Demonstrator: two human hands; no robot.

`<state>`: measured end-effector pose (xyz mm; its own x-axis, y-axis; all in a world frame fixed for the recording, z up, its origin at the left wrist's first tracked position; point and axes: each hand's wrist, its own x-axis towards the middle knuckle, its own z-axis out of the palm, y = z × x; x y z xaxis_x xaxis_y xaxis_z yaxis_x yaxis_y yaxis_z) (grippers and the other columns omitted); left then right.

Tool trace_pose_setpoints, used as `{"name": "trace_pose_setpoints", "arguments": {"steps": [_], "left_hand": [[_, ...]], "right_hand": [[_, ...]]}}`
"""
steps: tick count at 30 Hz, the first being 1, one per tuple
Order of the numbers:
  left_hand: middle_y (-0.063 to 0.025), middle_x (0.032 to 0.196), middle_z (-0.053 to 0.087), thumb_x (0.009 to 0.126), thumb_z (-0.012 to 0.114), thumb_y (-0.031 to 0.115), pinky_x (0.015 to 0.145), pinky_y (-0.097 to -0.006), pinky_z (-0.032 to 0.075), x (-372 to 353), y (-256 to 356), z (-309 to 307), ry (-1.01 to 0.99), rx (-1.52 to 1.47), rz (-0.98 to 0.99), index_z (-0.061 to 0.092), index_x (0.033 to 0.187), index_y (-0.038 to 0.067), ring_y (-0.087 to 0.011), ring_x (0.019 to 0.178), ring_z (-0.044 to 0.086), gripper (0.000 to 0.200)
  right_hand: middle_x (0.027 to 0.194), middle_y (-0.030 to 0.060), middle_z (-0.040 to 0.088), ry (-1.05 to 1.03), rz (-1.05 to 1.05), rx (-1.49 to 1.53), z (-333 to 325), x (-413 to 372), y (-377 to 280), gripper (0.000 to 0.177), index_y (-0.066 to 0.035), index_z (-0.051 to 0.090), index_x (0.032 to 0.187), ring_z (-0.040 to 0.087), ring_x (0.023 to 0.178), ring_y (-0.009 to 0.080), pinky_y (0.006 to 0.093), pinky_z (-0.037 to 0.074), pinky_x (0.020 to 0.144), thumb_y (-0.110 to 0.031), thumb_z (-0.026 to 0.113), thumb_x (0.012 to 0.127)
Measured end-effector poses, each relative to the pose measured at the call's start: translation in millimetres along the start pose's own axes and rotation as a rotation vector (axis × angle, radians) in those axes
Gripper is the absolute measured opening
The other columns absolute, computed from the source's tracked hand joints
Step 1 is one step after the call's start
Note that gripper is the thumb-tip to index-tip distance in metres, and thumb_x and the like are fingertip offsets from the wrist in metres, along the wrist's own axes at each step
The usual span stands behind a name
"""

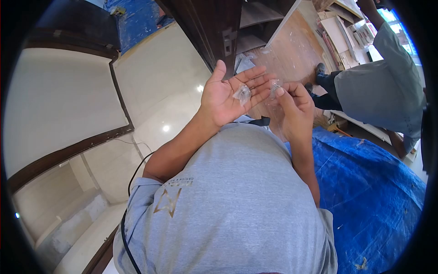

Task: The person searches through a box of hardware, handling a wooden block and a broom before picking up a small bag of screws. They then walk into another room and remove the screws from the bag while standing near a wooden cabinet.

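My left hand [223,98] is stretched out palm up with its fingers extended. On its palm lies a small crumpled clear plastic bag [242,94]; what is inside is too small to tell. Just beside those fingertips, my right hand [297,107] pinches a second small clear plastic packet [274,88] between thumb and fingers. Something small and dark shows at the pinched packet, but I cannot make it out.
A dark wooden door edge with a metal lock plate [227,42] stands ahead, beside an open cabinet [258,18]. Another person in a grey shirt [381,89] is at the right, near stacked boards [335,39]. Blue sheeting [365,182] covers the lower right.
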<state>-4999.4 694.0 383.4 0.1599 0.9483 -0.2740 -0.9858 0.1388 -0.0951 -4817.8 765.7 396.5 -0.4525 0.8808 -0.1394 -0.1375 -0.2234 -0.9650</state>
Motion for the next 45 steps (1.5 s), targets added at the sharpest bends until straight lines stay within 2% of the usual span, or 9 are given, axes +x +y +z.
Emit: {"name": "trace_pose_setpoints", "arguments": {"steps": [7,13,16,19,22,24,33,40,45], "left_hand": [[-0.0309,0.162,0.029,0.094,0.012,0.082,0.123,-0.0531,0.027,6.5,-0.3,-2.3,-0.214,0.016,-0.032,0.031,0.154,-0.009,-0.0435,0.153,0.023,0.112],[-0.0283,0.164,0.027,0.096,0.016,0.081,0.124,-0.0499,0.027,10.3,-10.4,10.1,-0.132,0.102,0.04,0.032,0.154,-0.009,-0.0411,0.154,0.022,0.108],[-0.0258,0.153,0.044,0.099,0.021,0.077,0.121,-0.0465,0.033,12.4,-11.3,2.7,-0.062,0.127,0.091,0.035,0.153,-0.008,-0.0385,0.146,0.038,0.102],[-0.0194,0.131,0.058,0.102,0.026,0.072,0.115,-0.043,0.038,18.2,-11.6,-12.8,-0.365,0.04,-0.005,0.039,0.15,-0.007,-0.0334,0.129,0.052,0.093],[-0.012,0.115,0.06,0.106,0.029,0.065,0.108,-0.041,0.043,18.5,-19.4,4.1,-0.14,0.166,0.045,0.045,0.145,-0.006,-0.0271,0.113,0.057,0.083],[-0.0119,0.118,0.061,0.109,0.035,0.054,0.106,-0.0396,0.044,20.1,-22.1,4.1,0.024,0.324,0.022,0.05,0.139,-0.005,-0.0248,0.111,0.057,0.069],[-0.0074,0.111,0.068,0.102,0.061,0.011,0.095,-0.0333,0.05,22.8,-26.3,-1.2,0.093,0.766,0.159,0.065,0.122,-0.001,-0.0151,0.102,0.062,0.024],[-0.0097,0.112,0.069,0.099,0.064,0.007,0.094,-0.0316,0.053,17.4,-19.0,-0.1,0.123,0.75,0.121,0.066,0.122,-0.003,-0.0162,0.103,0.065,0.025],[-0.0082,0.106,0.068,0.094,0.066,0.0,0.088,-0.0275,0.053,11.3,-23.0,1.9,0.148,0.898,0.304,0.065,0.123,-0.005,-0.013,0.097,0.064,0.029]], "right_hand": [[0.091,0.006,0.07,-0.049,-0.326,-0.338,7.9,-8.3,-2.0,0.012,0.002,0.067,0.102,0.063,0.08,0.0094,0.0258,0.052,0.072,-0.002,0.073,0.092],[0.093,0.0159,0.068,-0.171,-0.588,-0.817,21.2,-7.3,-11.1,0.022,0.0,0.068,0.103,0.07,0.082,0.0293,0.0367,0.056,0.075,-0.004,0.077,0.084],[0.097,0.0165,0.068,-0.231,-0.528,-0.746,29.9,-10.8,-17.8,0.022,0.0,0.068,0.104,0.068,0.083,0.0343,0.0387,0.056,0.072,-0.007,0.076,0.084],[0.092,0.0151,0.068,-0.133,-0.504,-0.823,26.6,-9.0,-9.5,0.022,0.001,0.068,0.105,0.069,0.08,0.0322,0.0397,0.055,0.069,-0.011,0.075,0.088],[0.087,0.0116,0.071,-0.051,-0.269,-0.695,8.0,0.4,2.6,0.021,0.001,0.068,0.106,0.069,0.072,0.0236,0.0349,0.056,0.066,-0.015,0.072,0.094],[0.082,0.0074,0.071,0.019,0.291,0.13,-1.1,5.1,0.2,0.021,0.001,0.068,0.107,0.067,0.067,0.0132,0.028,0.055,0.063,-0.019,0.067,0.1],[0.083,0.0039,0.068,0.074,0.225,0.134,-12.5,6.0,14.7,0.02,-0.001,0.066,0.103,0.064,0.066,0.0083,0.024,0.054,0.06,-0.021,0.065,0.102],[0.087,0.0051,0.069,-0.006,0.246,0.399,-5.1,1.4,10.8,0.019,-0.001,0.065,0.106,0.067,0.072,0.01,0.0265,0.058,0.066,-0.019,0.062,0.104],[0.097,0.0079,0.071,-0.012,0.197,0.349,-0.8,-0.4,15.7,0.017,0.001,0.065,0.112,0.069,0.082,0.0128,0.0292,0.06,0.078,-0.014,0.061,0.104]]}}
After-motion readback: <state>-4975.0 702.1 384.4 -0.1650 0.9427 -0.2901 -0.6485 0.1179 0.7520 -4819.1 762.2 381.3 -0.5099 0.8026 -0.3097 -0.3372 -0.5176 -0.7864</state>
